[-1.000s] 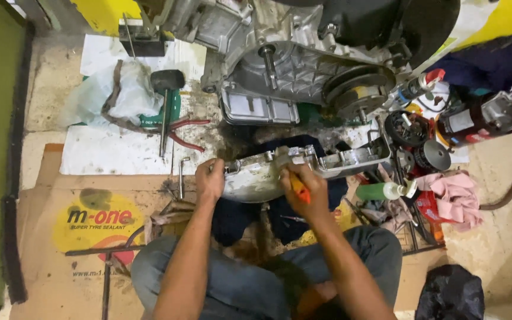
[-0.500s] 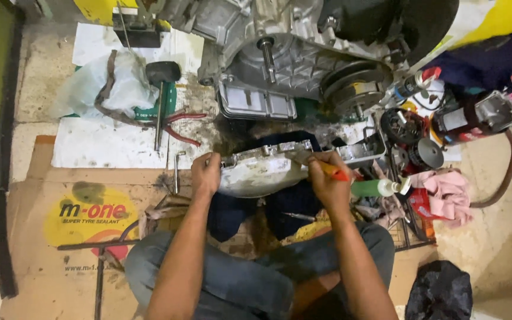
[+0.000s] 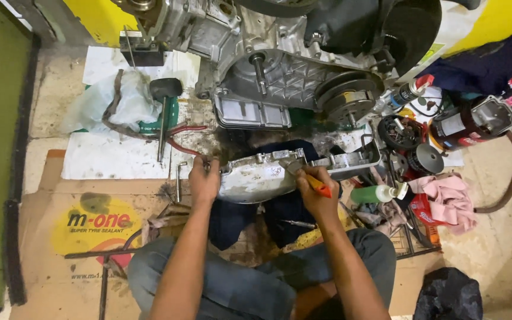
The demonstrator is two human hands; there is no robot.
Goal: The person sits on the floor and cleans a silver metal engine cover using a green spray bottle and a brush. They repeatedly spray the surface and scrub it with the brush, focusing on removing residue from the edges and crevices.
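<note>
Head view, looking down at the floor. Person seated cross-legged on flattened cardboard (image 3: 78, 237).

Left hand (image 3: 204, 181): grip closed around the left end of a grey metal engine cover (image 3: 256, 176), fingers wrapped over its rim. The cover lies across the person's front, just above the knees, over a dark blue cloth (image 3: 285, 213); its long axis runs left to right, and the right end reaches toward a green bottle (image 3: 377, 193).

Right hand (image 3: 318, 192): grip closed on an orange-handled tool (image 3: 316, 185), held against the upper edge of the cover near its middle. The tool's tip is hidden by the fingers and the cover's rim; cannot tell what kind of tip it has.

Surroundings: an engine block (image 3: 280, 65) with exposed shaft and pulley sits on the floor beyond the cover, well apart from both hands. A black-headed mallet (image 3: 166, 92) lies on white paper to the left, beside red-handled pliers (image 3: 182, 135). A bent hex key (image 3: 179, 178) lies just left of the left hand. A pink rag (image 3: 448, 198) lies right of the green bottle.
</note>
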